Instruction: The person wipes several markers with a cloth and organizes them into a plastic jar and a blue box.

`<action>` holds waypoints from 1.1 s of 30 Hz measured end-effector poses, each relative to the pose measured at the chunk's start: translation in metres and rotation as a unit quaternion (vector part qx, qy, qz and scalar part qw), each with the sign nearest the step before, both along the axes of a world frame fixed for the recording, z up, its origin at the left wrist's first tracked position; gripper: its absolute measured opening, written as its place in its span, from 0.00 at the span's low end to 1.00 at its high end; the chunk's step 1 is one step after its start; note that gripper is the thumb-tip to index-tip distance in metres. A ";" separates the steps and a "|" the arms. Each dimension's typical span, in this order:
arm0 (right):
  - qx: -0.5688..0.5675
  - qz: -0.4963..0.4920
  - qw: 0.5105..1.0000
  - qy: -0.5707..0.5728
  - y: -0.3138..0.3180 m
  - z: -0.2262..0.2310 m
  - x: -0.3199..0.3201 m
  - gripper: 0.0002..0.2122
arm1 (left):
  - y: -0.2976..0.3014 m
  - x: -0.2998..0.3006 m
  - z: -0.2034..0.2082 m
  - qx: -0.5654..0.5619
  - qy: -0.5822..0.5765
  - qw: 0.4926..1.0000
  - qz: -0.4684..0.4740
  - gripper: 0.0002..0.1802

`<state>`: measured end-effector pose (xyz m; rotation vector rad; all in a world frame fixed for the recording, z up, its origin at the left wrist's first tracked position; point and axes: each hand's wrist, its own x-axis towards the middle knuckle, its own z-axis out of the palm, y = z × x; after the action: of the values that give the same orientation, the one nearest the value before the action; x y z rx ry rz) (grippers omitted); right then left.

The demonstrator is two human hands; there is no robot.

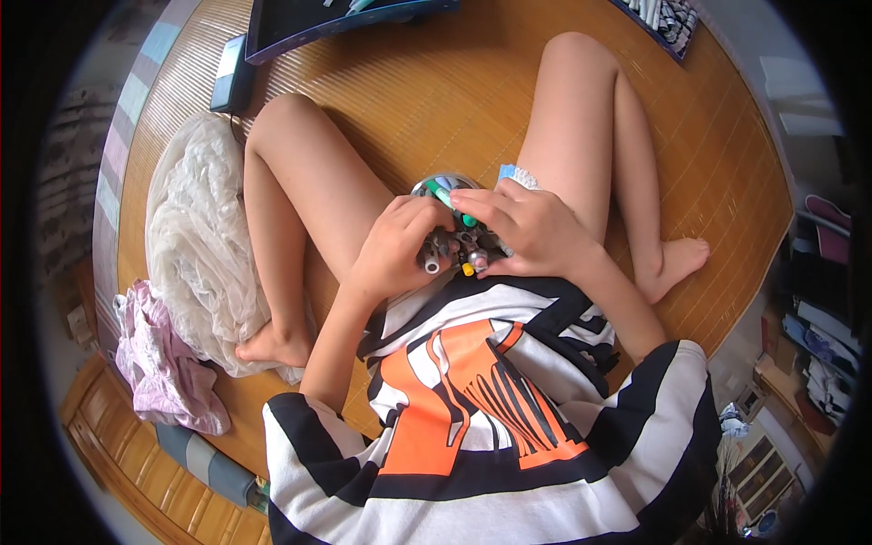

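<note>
Between my bent legs, a bundle of pens and markers (466, 245) stands close against my shirt, with a clear rounded rim (436, 179) showing behind it. My left hand (397, 243) is closed along the bundle's left side, its fingers curled in among the pens. From the right, my right hand (536, 227) reaches over, with its fingers on a green marker (442, 193) that slants across the top. The right thumb lies lower, near a yellow-ended pen (469, 270). My fingers hide much of the bundle and its lower part.
A dark tray (272, 41) with a few pens lies at the far edge. At the far right is a box of many markers (666, 25). A dark blue case (232, 77), white gauzy cloth (195, 236) and pink cloth (154, 354) lie left on the mat (436, 100).
</note>
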<state>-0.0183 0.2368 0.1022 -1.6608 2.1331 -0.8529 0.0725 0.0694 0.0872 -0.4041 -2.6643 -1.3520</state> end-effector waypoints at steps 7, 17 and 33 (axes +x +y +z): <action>-0.031 -0.065 0.996 0.060 -0.012 0.000 0.018 0.36 | 0.008 0.000 0.003 0.022 -0.013 0.995 0.098 0.17; -0.082 -0.099 0.989 0.071 -0.017 -0.017 0.015 0.26 | 0.001 0.006 -0.008 0.135 -0.081 0.981 0.116 0.13; -0.099 -0.031 0.994 -0.020 -0.042 -0.004 -0.016 0.11 | -0.016 0.009 -0.003 0.217 -0.040 0.973 0.062 0.12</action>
<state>-0.0348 0.1952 0.0986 -1.6598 2.1432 -1.1411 0.0815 0.0531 0.0844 -0.1298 -2.3049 -1.8771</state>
